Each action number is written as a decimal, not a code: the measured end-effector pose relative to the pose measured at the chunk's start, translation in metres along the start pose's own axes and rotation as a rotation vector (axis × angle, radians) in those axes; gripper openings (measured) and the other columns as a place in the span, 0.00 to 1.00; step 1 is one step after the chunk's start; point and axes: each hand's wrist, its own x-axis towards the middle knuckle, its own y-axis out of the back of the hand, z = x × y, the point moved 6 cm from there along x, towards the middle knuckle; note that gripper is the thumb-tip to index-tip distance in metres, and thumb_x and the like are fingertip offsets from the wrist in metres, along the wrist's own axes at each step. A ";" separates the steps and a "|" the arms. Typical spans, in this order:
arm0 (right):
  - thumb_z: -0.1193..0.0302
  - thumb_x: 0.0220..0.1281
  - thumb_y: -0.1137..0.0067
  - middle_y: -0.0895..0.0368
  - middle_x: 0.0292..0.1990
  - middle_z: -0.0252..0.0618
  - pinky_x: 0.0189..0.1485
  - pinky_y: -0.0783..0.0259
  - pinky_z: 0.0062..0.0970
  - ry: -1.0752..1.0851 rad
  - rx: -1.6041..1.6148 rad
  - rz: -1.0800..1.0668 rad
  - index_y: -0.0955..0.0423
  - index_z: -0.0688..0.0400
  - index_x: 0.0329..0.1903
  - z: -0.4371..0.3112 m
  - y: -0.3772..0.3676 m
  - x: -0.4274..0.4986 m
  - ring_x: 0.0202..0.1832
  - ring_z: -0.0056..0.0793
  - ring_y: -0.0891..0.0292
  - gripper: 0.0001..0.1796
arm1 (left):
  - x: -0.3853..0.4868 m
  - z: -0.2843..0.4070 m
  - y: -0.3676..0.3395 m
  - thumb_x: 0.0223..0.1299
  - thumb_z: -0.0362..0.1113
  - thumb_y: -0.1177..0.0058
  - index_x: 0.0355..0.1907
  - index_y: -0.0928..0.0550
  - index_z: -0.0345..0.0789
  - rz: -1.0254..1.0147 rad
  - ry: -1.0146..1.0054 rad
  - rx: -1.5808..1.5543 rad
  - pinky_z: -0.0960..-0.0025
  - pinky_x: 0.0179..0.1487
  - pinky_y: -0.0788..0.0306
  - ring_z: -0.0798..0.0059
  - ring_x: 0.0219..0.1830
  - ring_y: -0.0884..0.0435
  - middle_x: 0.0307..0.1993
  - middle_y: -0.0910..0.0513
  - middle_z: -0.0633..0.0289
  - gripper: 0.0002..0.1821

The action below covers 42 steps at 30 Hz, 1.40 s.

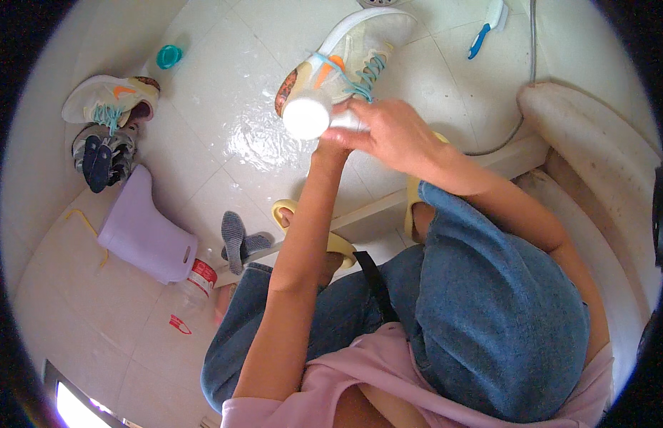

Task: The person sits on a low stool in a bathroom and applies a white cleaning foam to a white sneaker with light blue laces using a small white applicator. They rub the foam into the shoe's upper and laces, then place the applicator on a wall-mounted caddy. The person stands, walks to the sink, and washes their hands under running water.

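Note:
My right hand [387, 134] is closed around a white object with a broad round end [306, 117]; what it is cannot be told. My left hand [334, 148] is mostly hidden behind it, at the heel and opening of a pale sneaker [361, 45] with turquoise laces and orange marks. How its fingers lie is not visible. The sneaker lies on its side above a wet patch on the tiles [262, 136]. At the left lies a like sneaker [90, 99], beside a grey shoe [104, 152] with a dark tongue.
A lilac plastic container [144, 230], a clear bottle [195, 286] and dark insoles [233, 241] lie lower left. A turquoise cap [169, 56] is upper left. A blue-and-white brush [481, 40] and a grey hose [533, 45] are upper right. A raised ledge [363, 214] crosses before my legs.

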 end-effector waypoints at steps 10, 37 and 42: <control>0.44 0.63 0.44 0.25 0.17 0.58 0.26 0.27 0.45 -0.251 -0.047 0.372 0.23 0.68 0.32 0.054 0.054 0.001 0.23 0.58 0.23 0.33 | 0.017 -0.001 0.025 0.60 0.40 0.42 0.45 0.20 0.30 0.178 0.113 -0.292 0.52 0.52 0.29 0.43 0.45 0.21 0.41 0.18 0.42 0.17; 0.53 0.65 0.41 0.23 0.20 0.54 0.27 0.29 0.37 -0.183 0.112 0.056 0.24 0.66 0.37 0.054 0.028 -0.006 0.24 0.48 0.21 0.24 | 0.007 -0.015 0.001 0.58 0.37 0.41 0.46 0.18 0.30 0.219 0.247 -0.678 0.60 0.50 0.27 0.56 0.43 0.18 0.40 0.16 0.48 0.16; 0.55 0.63 0.39 0.23 0.20 0.54 0.27 0.30 0.39 -0.089 0.019 0.069 0.25 0.66 0.39 0.044 0.001 -0.033 0.24 0.51 0.22 0.22 | 0.004 -0.018 0.017 0.60 0.38 0.44 0.46 0.20 0.28 0.431 0.134 -0.761 0.68 0.51 0.28 0.69 0.44 0.19 0.41 0.16 0.57 0.16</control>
